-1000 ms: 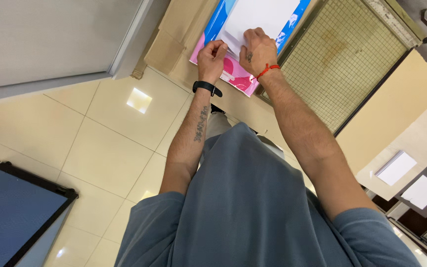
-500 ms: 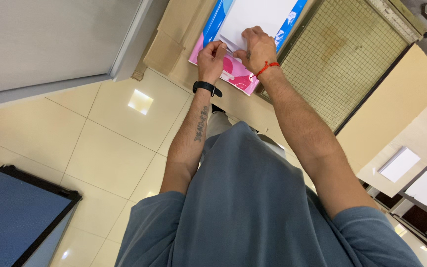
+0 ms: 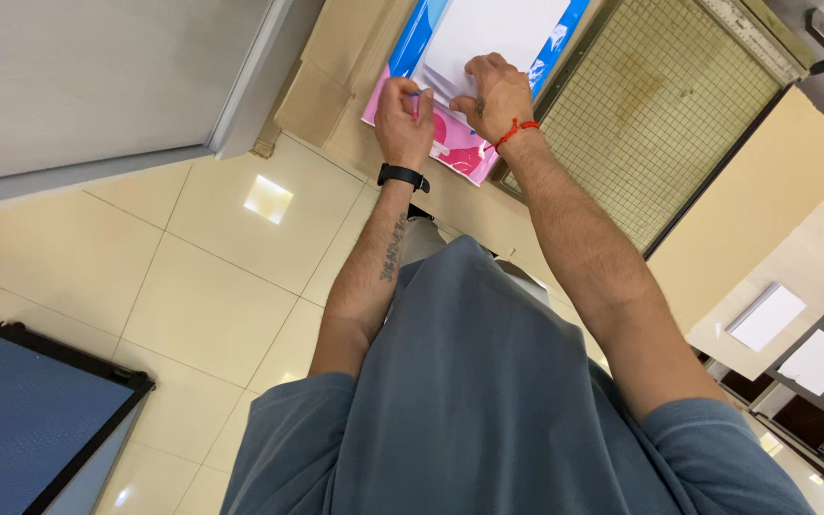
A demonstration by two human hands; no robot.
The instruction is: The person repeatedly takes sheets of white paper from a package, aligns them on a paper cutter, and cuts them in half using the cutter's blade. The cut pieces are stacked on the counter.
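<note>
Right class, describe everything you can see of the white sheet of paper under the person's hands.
The white sheet is plain, unprinted paper, thin and matte. It lies flat on a blue and pink printed sheet on a tan work surface, its far end cut off by the picture's edge. The right hand presses on its near corner, where the edge looks slightly lifted or folded. The left hand, gripping a thin pen-like tool, rests beside that corner.

Single head-worn view, looking steeply down along the torso and both forearms. Close on the grey-blue shirt (image 3: 488, 401); farther out, the surface (image 3: 336, 48) near the top edge. Tiled floor (image 3: 193, 286) filling the left side. No second view to share ground.
</note>
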